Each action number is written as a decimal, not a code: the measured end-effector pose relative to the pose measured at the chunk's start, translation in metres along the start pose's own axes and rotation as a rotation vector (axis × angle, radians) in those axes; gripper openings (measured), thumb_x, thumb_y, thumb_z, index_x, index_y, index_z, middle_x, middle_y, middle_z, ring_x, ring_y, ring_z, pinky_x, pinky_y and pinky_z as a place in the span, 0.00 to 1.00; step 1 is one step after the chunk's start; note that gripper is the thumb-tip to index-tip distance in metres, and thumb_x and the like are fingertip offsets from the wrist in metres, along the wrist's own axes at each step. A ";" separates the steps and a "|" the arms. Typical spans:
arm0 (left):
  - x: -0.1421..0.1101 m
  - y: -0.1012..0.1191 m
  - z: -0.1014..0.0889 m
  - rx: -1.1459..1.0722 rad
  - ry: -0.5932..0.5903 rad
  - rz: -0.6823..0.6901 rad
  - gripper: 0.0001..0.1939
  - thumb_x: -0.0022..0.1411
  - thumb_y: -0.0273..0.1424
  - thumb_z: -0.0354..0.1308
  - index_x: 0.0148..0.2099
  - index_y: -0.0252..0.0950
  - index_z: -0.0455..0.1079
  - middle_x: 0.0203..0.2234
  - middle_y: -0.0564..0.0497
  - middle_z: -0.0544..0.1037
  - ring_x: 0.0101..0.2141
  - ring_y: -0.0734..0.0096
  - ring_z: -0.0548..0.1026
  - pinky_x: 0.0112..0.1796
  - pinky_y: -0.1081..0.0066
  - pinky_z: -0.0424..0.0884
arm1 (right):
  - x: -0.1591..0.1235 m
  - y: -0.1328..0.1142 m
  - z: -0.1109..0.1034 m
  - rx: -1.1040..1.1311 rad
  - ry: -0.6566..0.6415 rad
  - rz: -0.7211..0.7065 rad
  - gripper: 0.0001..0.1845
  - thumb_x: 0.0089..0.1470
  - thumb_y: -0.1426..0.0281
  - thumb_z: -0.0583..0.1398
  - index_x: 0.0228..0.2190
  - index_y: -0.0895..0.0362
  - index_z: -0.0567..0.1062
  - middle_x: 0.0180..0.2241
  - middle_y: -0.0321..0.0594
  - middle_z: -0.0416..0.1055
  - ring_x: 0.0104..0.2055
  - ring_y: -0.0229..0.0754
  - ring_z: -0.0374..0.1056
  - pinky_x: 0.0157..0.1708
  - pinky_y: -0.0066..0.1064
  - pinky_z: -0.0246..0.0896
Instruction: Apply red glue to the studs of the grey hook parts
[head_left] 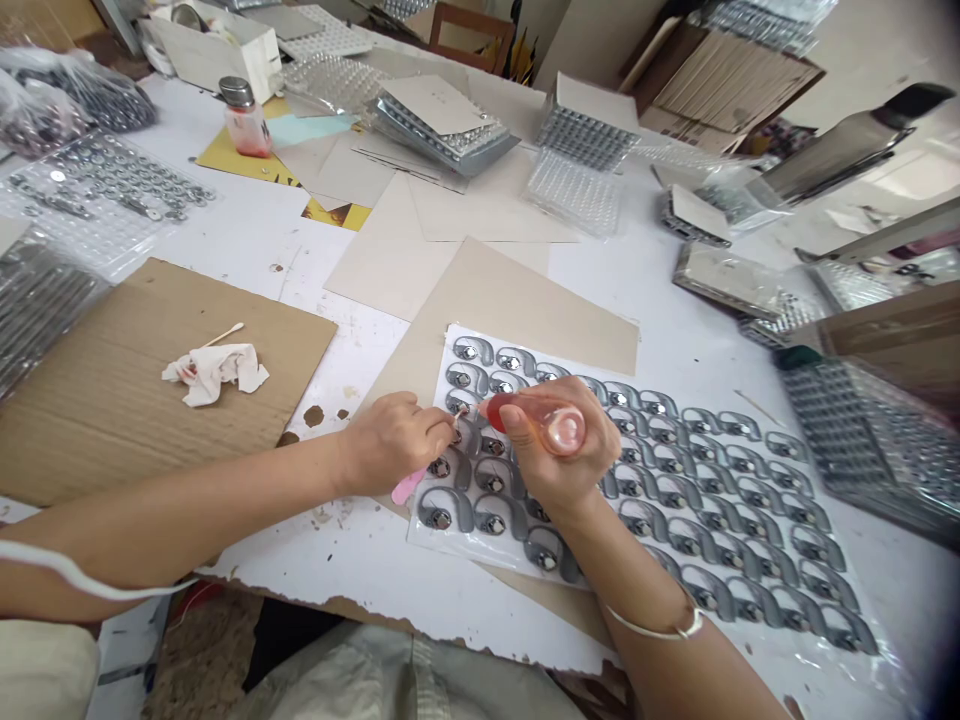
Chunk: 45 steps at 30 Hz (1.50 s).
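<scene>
Near the front edge of the white-topped bench [300,550], right of its middle, lay a white sheet [429,538] bearing rows of grey hook-shaped pieces [493,477], probably set flat so both hands could reach them. A brown corrugated cardboard square [112,400] lay toward the left edge. The right hand [551,480] wrapped round a translucent reddish bottle [544,412], its narrow end toward the sheet's left rows, seemingly for aim. The left hand's [390,445] fingertips were drawn narrowly together there; whether they pinched anything could not be told. Stained, crumpled white tissue [225,375] rested on the cardboard, likely to spare the bench. A flat pink piece [409,487] showed beside the left hand.
</scene>
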<state>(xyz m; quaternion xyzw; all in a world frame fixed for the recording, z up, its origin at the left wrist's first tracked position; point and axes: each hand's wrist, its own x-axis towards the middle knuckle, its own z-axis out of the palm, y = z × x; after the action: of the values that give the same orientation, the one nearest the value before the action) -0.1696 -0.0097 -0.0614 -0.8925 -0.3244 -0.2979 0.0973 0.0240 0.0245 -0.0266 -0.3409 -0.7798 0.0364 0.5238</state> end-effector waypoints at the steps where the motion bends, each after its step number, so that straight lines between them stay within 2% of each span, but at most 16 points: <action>1: 0.000 0.000 0.000 -0.004 -0.018 -0.004 0.08 0.62 0.22 0.51 0.30 0.31 0.67 0.26 0.47 0.77 0.22 0.74 0.72 0.22 0.73 0.61 | 0.000 0.000 0.000 0.001 0.000 -0.001 0.08 0.51 0.69 0.65 0.29 0.56 0.70 0.24 0.34 0.71 0.24 0.37 0.66 0.23 0.31 0.62; 13: -0.001 -0.004 0.002 -0.120 -0.064 -0.071 0.09 0.64 0.25 0.49 0.33 0.32 0.69 0.28 0.45 0.78 0.25 0.72 0.74 0.24 0.73 0.66 | 0.002 -0.003 -0.002 -0.018 -0.015 -0.007 0.07 0.51 0.70 0.64 0.27 0.55 0.70 0.23 0.33 0.71 0.24 0.37 0.66 0.23 0.31 0.61; 22: -0.003 -0.006 0.004 -0.190 -0.032 -0.130 0.08 0.63 0.25 0.50 0.34 0.32 0.70 0.29 0.46 0.79 0.28 0.71 0.76 0.26 0.73 0.68 | 0.003 -0.003 -0.002 0.010 -0.015 -0.056 0.07 0.50 0.73 0.65 0.27 0.56 0.70 0.23 0.33 0.70 0.24 0.36 0.65 0.22 0.29 0.60; 29: 0.001 -0.009 -0.001 -0.379 0.079 -0.187 0.06 0.63 0.25 0.53 0.36 0.31 0.70 0.31 0.48 0.80 0.30 0.72 0.78 0.30 0.72 0.73 | 0.002 -0.003 -0.003 0.017 -0.024 -0.035 0.08 0.50 0.73 0.65 0.27 0.55 0.70 0.22 0.33 0.71 0.23 0.37 0.64 0.22 0.31 0.60; 34: 0.004 -0.011 -0.006 -0.509 0.066 -0.264 0.06 0.63 0.26 0.54 0.35 0.31 0.71 0.31 0.48 0.81 0.31 0.70 0.79 0.33 0.71 0.76 | 0.001 -0.002 -0.004 0.053 -0.006 -0.016 0.07 0.50 0.73 0.64 0.26 0.55 0.70 0.22 0.34 0.71 0.24 0.37 0.65 0.23 0.32 0.61; 45: 0.003 -0.013 -0.006 -0.544 0.044 -0.306 0.07 0.63 0.27 0.54 0.34 0.32 0.72 0.31 0.48 0.81 0.31 0.70 0.79 0.33 0.71 0.76 | 0.001 -0.005 -0.004 0.007 -0.036 0.001 0.07 0.51 0.71 0.64 0.26 0.55 0.70 0.22 0.34 0.71 0.24 0.37 0.65 0.23 0.32 0.61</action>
<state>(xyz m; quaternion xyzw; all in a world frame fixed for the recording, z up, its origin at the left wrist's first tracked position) -0.1790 -0.0001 -0.0554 -0.8201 -0.3611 -0.4040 -0.1840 0.0245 0.0203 -0.0222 -0.3387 -0.7887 0.0455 0.5110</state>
